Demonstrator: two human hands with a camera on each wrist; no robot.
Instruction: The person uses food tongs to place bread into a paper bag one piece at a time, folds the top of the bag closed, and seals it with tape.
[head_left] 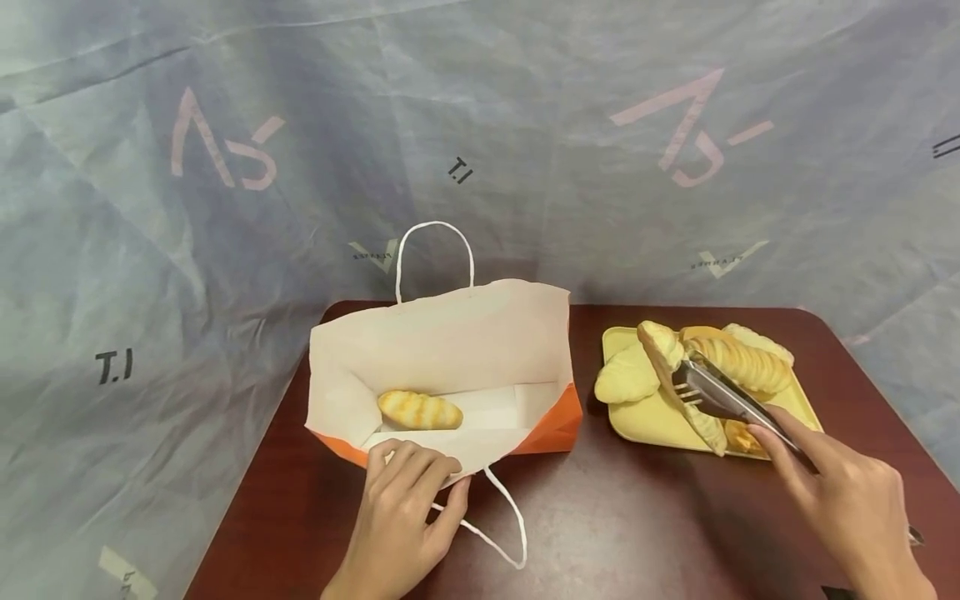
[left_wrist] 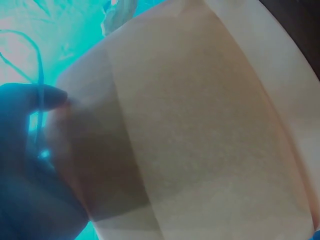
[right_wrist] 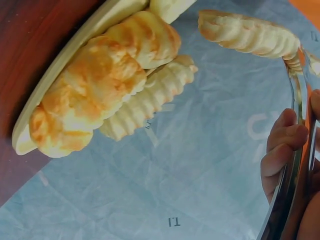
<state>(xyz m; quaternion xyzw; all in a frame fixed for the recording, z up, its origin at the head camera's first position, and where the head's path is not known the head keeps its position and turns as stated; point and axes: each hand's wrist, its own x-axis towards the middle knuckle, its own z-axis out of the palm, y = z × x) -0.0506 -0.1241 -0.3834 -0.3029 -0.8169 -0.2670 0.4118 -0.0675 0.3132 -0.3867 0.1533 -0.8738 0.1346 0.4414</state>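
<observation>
My left hand [head_left: 408,508] pinches the near rim of a paper bag [head_left: 442,337], white inside and orange outside. The bag stands with its mouth open, and one striped bread roll [head_left: 420,411] lies on its bottom. In the left wrist view the pale bag wall [left_wrist: 200,125] fills most of the frame beside the dark hand. My right hand [head_left: 855,492] grips metal tongs [head_left: 731,396], whose tips hold a long ridged bread [head_left: 662,343] over a yellow tray [head_left: 637,423]. The right wrist view shows that ridged bread [right_wrist: 250,36] held up, apart from the other breads.
Several breads [head_left: 750,362] share the yellow tray at the right of the dark red table [head_left: 630,525]. White cord handles [head_left: 437,223] rise behind the bag and hang at its front [head_left: 517,521]. A grey printed sheet [head_left: 525,150] hangs behind the table.
</observation>
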